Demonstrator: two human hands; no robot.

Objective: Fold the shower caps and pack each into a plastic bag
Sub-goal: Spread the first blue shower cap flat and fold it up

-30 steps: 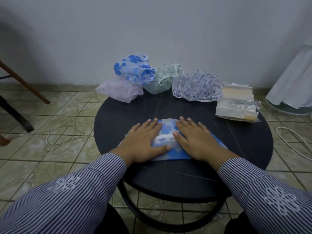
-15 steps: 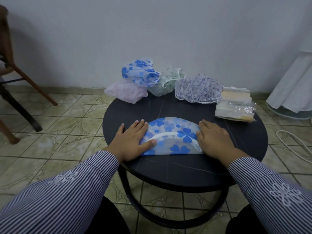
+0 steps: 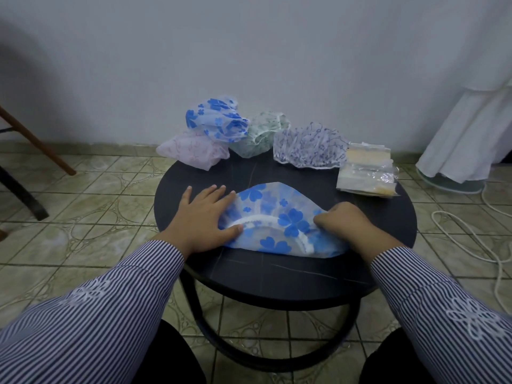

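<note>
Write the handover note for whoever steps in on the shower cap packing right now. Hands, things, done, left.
Left hand: flat, pressing the left end of the blue-flower cap on the round black table.
Right hand: fingers curled, gripping the cap's right end.
Cap lies flattened in a half-round shape, elastic edge showing; not yet folded small.
Waiting at the back: another blue-flower cap on top of a pink cap, a green cap, a purple-print cap.
Stack of plastic bags at back right.
Done: no cap visibly bagged.
Left: finish this fold, bag it, then the other four.
</note>
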